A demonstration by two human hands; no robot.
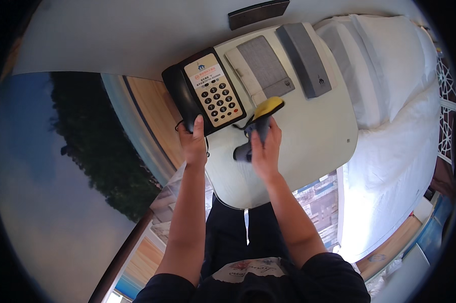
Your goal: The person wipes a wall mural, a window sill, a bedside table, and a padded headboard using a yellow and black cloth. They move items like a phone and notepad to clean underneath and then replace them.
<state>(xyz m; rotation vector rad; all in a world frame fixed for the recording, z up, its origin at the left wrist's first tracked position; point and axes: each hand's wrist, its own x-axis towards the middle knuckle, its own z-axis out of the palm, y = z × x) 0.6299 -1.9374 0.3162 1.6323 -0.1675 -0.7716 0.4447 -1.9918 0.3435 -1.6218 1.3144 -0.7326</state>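
My left hand grips the lower end of a black desk telephone. Its thumb lies on the handset, while the fingers go out of sight around the edge. The phone has a cream keypad panel bearing writing and sits tilted on a pale tabletop. In my right hand is a dark grey and yellow handheld object, blurred, its exact kind unclear. It is over the tabletop, just right of the phone's lower corner. A dark cord hangs by my left hand.
A grey and white folder lies beside the phone, with a long grey box to its right. A dark plate is on the wall behind. White bedding borders the table on the right; a mural wall stands left.
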